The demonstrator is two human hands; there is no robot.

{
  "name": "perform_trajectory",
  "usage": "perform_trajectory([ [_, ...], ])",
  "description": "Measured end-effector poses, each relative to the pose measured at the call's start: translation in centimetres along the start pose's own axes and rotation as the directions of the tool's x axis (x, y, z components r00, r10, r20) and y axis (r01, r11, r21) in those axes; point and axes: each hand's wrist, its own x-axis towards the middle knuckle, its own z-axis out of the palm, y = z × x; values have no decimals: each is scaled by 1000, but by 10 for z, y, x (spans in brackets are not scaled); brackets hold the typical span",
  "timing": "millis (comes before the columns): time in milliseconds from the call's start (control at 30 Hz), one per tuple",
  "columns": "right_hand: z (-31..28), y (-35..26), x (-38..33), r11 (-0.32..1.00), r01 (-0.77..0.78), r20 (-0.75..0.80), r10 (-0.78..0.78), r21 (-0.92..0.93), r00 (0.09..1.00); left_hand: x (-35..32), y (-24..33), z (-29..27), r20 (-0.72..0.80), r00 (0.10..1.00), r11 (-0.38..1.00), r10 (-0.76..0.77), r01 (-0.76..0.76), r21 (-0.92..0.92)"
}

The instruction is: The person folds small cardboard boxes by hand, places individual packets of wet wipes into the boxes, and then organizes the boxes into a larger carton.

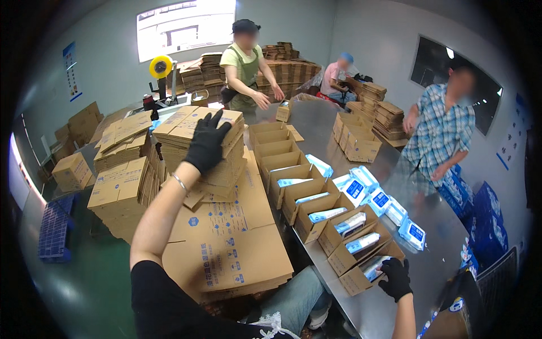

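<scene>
A steel table (pixel 437 268) spans the centre and right of the frame. Large flat cardboard sheets (pixel 245 254) lie stacked at lower centre. Beside them, a row of open boxes (pixel 334 259) runs along the table edge. At upper centre-left stands a bundle of folded cartons (pixel 223 169); the gloved left hand (pixel 208 141) rests on its top, fingers apart, apparently not gripping. The nearest box (pixel 355 281), lower right of centre, contains a white-and-blue packet (pixel 371 268). The gloved right hand (pixel 396 278) is at the packet, fingers bent; whether they are clamped on it cannot be told. Recommended: seat the packet squarely, clear of the flaps, without bending the box wall.
</scene>
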Motion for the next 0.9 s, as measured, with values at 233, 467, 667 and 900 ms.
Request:
perform_trajectory([
  [233,-50,-22,-23,947,-133,-381,243,293,892,-23,-22,8,418,908,979,0,85,-183],
  [467,-49,-48,-54,933,-136,-521,303,333,798,-29,-11,5,221,961,986,168,-162,-45],
  [667,-53,-51,-86,908,-107,-582,346,404,736,-40,-23,12,74,983,981,169,-160,-107],
  [900,-49,-44,-140,881,-139,-624,425,453,656,16,-15,-59,-346,938,992,11,-55,-115],
])
